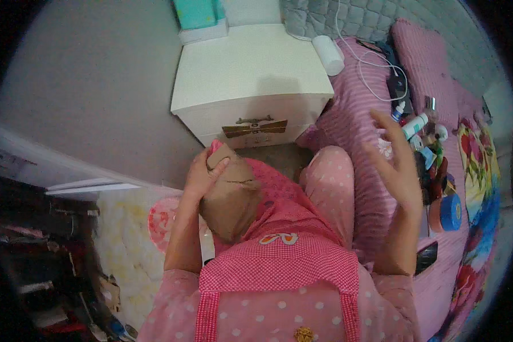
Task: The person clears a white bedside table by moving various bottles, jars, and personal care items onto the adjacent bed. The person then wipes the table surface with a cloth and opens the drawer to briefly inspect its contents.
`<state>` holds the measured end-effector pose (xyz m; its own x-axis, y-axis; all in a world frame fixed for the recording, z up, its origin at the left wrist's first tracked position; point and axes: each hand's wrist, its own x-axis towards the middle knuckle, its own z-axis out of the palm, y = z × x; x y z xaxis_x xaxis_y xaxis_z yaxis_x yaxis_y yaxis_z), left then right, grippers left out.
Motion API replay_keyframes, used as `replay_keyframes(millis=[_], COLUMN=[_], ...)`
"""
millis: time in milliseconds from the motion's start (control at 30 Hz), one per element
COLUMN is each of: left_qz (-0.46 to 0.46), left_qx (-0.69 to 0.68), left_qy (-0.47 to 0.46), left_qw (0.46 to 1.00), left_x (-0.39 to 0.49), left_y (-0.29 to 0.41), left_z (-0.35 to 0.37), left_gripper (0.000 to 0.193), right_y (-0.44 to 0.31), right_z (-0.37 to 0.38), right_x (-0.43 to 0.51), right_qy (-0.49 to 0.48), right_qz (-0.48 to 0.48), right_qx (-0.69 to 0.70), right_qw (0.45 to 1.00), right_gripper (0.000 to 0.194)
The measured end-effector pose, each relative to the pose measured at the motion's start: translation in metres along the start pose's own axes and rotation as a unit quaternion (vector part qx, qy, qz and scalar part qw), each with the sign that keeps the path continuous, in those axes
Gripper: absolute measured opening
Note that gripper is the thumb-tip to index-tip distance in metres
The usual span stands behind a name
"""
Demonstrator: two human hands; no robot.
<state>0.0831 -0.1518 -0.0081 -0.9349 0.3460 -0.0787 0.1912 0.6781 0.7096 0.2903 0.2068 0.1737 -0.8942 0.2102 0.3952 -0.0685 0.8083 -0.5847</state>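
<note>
My left hand (206, 173) grips the upper edge of a brown bag or cloth pouch (231, 205), its thumb over the front. A bit of pink material (216, 146) pokes out at the top of it. The brown thing rests against the pink checked apron (278, 256) at my lap. On the right, my right hand (389, 158) is raised with fingers apart and nothing in it, near the bed's striped pink cover (367, 188) and several small bottles and items. What the brown thing holds is hidden.
Ahead stands a white nightstand (248, 64) with a teal box (199, 15). A white cylinder (328, 55) lies between it and the bed. A white cable (367, 87), a white-and-green tube (414, 125) and a blue-ended round container (449, 213) lie on the bed. A grey wall rises at left.
</note>
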Motion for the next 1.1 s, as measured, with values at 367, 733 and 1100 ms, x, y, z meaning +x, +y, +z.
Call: replay_keyframes(millis=[367, 733, 1100], left_qz=[-0.102, -0.071, -0.091], left_qx=[0.038, -0.568, -0.607], left_qy=[0.093, -0.05, -0.096], left_qw=[0.99, 0.818, 0.784], left_x=[-0.076, -0.043, 0.006], left_y=[-0.001, 0.107, 0.134], left_z=[-0.01, -0.04, 0.004], left_gripper=[0.081, 0.038, 0.04], right_y=[0.057, 0.055, 0.056], right_z=[0.296, 0.28, 0.23], right_x=[-0.045, -0.034, -0.003], right_qy=[-0.417, -0.41, -0.131], right_qz=[0.319, 0.296, 0.356], right_qx=[0.441, 0.664, 0.858], right_qw=[0.728, 0.55, 0.347], right_gripper=[0.064, 0.091, 0.07])
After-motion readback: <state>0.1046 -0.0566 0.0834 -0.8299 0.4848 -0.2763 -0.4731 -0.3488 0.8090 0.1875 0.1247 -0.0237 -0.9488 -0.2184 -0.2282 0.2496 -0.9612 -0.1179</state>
